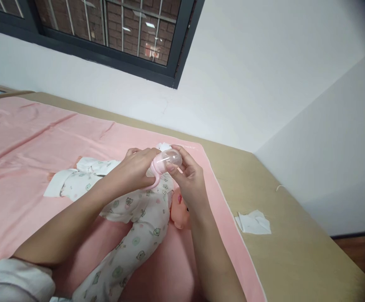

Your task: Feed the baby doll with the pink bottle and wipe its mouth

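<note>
Pink baby bottle with a clear plastic dome cap and a curved pink handle [163, 162], one: it was held tilted above the doll's upper body. Hands, two: the left hand [140, 167] was wrapped around the pink part, hiding most of it; the right hand [187, 170] gripped the dome between thumb and fingers. Doll in white clothing printed with small green animals [144, 207], one: it lay beneath the hands, one sleeve extended toward the camera, legs leftward. White crumpled tissue [254, 222], one, well apart at right.

Surface: smooth pink cloth [31, 138], creased at left, spread over a pale wood-toned top [295, 251], bare along the far and right margins. Room: plain white walls [248, 75]; one dark-framed window [172, 77], metal bars [140, 27] and brickwork [115, 25] showing through it.

Obstructions: the left forearm crossed the doll's clothing; the right wrist covered part of its head.
</note>
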`<state>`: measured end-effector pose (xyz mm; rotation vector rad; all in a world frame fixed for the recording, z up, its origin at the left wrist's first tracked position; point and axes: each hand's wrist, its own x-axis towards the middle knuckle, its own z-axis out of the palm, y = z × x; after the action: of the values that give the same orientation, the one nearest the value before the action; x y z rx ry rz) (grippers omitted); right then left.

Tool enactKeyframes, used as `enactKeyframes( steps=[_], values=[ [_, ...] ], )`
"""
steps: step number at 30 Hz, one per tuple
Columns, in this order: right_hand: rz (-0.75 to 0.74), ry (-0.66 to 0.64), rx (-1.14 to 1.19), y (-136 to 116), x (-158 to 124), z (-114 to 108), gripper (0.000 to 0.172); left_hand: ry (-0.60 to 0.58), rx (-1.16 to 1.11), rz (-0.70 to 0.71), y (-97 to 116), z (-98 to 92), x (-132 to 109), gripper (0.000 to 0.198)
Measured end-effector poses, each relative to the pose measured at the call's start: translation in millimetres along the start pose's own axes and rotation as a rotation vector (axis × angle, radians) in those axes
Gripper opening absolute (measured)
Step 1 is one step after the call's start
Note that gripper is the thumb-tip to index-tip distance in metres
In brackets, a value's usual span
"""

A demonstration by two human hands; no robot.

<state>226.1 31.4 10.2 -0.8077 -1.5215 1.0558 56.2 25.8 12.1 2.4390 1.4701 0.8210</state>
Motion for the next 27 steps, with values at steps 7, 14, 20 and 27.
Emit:
enactKeyframes(
  steps=[7,14,20,27],
  values=[
    [-0.001,0.001,0.002,2.6,-1.2,1.9,0.046,0.003,0.031,-0.006,0.8,0.3,-0.7,0.033],
    [-0.006,-0.003,0.002,3.0,-2.7,4.9,0.046,0.004,0.084,-0.007,3.7,-1.1,0.1,0.033],
    [0.019,0.000,-0.019,-2.5,-3.8,5.6,0.049,-0.017,0.090,-0.020,5.7,-3.2,-1.1,0.030],
    [0.009,0.035,-0.028,-4.8,-5.4,3.6,0.047,-0.045,0.165,-0.041,4.8,-5.8,-1.8,0.053]
  ],
)
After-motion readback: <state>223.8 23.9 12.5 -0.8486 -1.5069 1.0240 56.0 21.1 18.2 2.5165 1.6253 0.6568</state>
